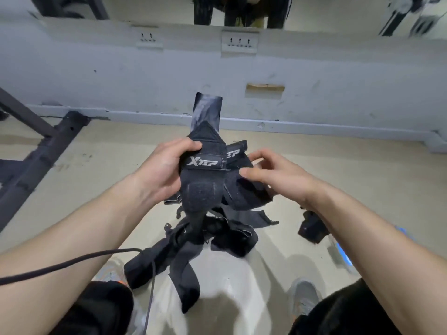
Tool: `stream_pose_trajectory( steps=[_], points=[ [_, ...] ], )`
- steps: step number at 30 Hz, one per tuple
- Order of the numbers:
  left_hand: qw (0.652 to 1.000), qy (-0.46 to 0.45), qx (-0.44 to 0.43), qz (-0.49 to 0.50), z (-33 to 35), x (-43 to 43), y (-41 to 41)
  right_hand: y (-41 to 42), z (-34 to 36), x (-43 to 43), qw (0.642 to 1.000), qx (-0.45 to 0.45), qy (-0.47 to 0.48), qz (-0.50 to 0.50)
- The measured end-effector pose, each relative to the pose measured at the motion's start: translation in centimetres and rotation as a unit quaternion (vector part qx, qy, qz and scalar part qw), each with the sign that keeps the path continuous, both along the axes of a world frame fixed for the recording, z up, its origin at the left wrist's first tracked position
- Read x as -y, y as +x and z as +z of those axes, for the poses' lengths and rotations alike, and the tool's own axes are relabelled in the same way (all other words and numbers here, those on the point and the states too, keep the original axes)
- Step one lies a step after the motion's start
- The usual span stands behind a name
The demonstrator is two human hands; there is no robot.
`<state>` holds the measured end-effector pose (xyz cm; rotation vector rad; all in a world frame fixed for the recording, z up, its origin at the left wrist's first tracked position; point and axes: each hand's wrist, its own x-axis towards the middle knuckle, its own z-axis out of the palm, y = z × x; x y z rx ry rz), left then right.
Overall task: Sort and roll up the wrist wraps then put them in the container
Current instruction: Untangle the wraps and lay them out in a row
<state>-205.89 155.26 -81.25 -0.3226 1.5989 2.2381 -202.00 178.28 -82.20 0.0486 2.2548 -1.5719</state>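
Note:
My left hand (pixel 167 165) grips a black wrist wrap (pixel 200 187) with a white logo band, held up in mid-air; its strap tail sticks up toward the wall. My right hand (pixel 271 172) is beside it, thumb and fingers loosely curled, the thumb tip touching the black fabric of a second logo wrap (pixel 238 155) bunched behind the first. Below my hands a tangled pile of black wraps (pixel 193 243) lies on the floor between my feet. A small black rolled bundle (pixel 312 228) sits on the floor to the right, partly hidden by my right forearm.
A pale wall with sockets (pixel 239 42) runs across ahead, its skirting meeting the beige floor. A dark metal rack base (pixel 43 151) lies at the left. A black cable (pixel 72 262) crosses my left forearm. A blue-edged object (pixel 343 252) lies at right.

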Motion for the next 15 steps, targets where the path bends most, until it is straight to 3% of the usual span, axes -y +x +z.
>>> stream_pose_trajectory(
  steps=[4,7,15],
  points=[
    [1.0,0.009,-0.001,-0.011,0.7,-0.1,1.3,0.4,0.2,1.5,0.991,-0.109,-0.025,-0.07],
    [1.0,-0.004,0.012,-0.015,0.5,-0.1,1.5,0.5,-1.1,2.1,0.98,-0.135,-0.09,-0.115],
    [0.998,0.004,0.069,0.003,-0.1,1.4,2.0,-2.6,-1.9,2.5,0.956,-0.007,-0.251,-0.151]
  ],
)
